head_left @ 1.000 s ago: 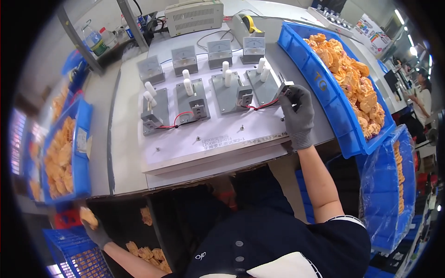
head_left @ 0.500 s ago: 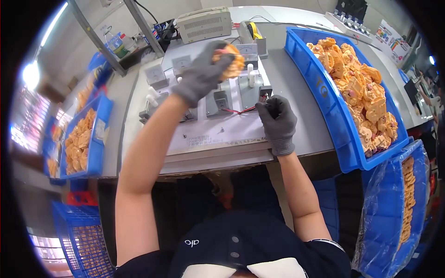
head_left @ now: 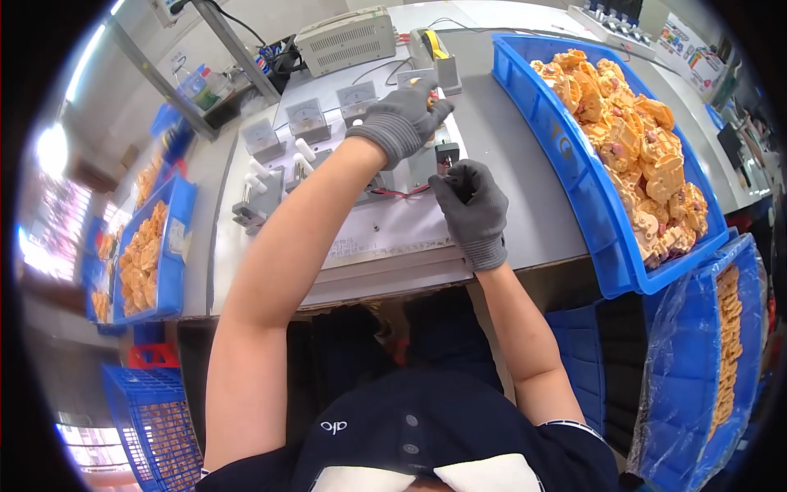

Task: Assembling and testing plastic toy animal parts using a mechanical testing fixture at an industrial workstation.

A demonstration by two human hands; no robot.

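Observation:
My left hand (head_left: 405, 123), in a grey glove, reaches over the right-hand fixture of the white test board (head_left: 344, 234). Its fingers are closed on an orange plastic housing, which the hand covers almost wholly. My right hand (head_left: 477, 207), gloved alike, is curled beside a small black block (head_left: 447, 154) at the fixture's right edge. Whatever its fingers pinch is hidden. Red and black wires (head_left: 402, 193) run along the board toward that block. More fixtures with white pegs (head_left: 305, 151) stand to the left, behind them analog panel meters (head_left: 307, 119).
A blue bin (head_left: 557, 152) heaped with orange housings stands on the right, and a smaller blue bin (head_left: 175, 258) of them on the left. At the back are a beige power supply (head_left: 346, 41) and a yellow tape roll (head_left: 434, 45). A plastic-lined blue crate (head_left: 689, 361) sits lower right.
My left hand has moved right and lowered the orange housing onto the right-hand fixture area. My right hand keeps its curled pose by the black block. The whole view has shifted slightly.

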